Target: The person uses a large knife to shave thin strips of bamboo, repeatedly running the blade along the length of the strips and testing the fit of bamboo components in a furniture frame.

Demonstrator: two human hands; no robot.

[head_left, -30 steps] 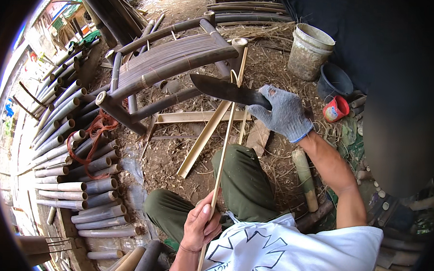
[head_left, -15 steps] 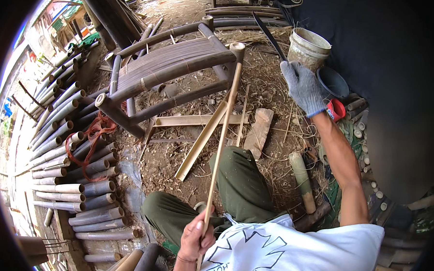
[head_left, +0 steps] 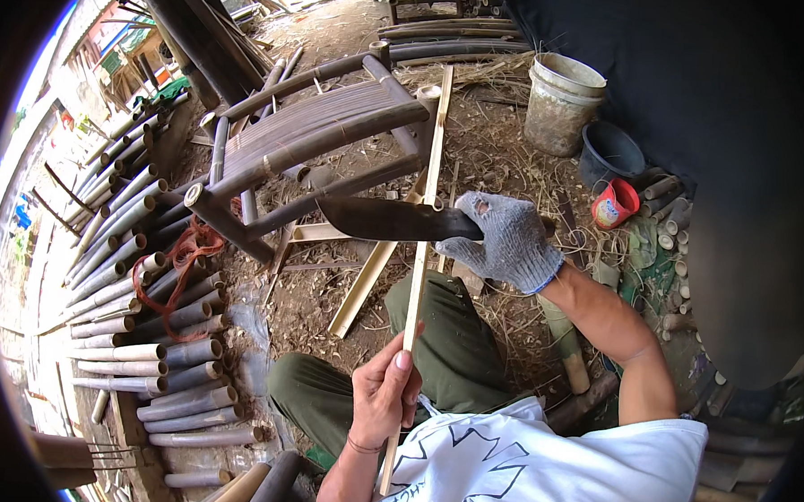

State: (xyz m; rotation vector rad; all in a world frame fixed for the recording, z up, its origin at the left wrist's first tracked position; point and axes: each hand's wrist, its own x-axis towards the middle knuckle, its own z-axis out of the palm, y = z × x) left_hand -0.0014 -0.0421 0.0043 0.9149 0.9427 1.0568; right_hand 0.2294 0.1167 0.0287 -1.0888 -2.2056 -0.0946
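A long, thin bamboo strip (head_left: 418, 283) runs up from my shirt past my knees, with my bare left hand (head_left: 385, 389) closed round its lower part. My right hand (head_left: 507, 240), in a grey knit glove, grips a machete (head_left: 376, 220) near the base of its wide dark blade. The blade lies crosswise over the strip, pointing left; whether its edge bites into the strip I cannot tell. Most of the handle is hidden in the glove. Beyond the blade, the strip's far end reaches beside the corner post of a dark bamboo frame with a slatted panel (head_left: 322, 133).
Split bamboo pieces (head_left: 364, 290) and shavings litter the dirt floor ahead. A dirty white bucket (head_left: 563, 105), a dark basin (head_left: 611, 154) and a red container (head_left: 616, 204) stand at right. Cut bamboo poles (head_left: 189, 403) are stacked at left, with reddish twine (head_left: 181, 273) on them.
My right hand has come down and left from near the bucket, swinging the machete from pointing away to lying across the strip. My left hand and the strip have shifted slightly up and right.
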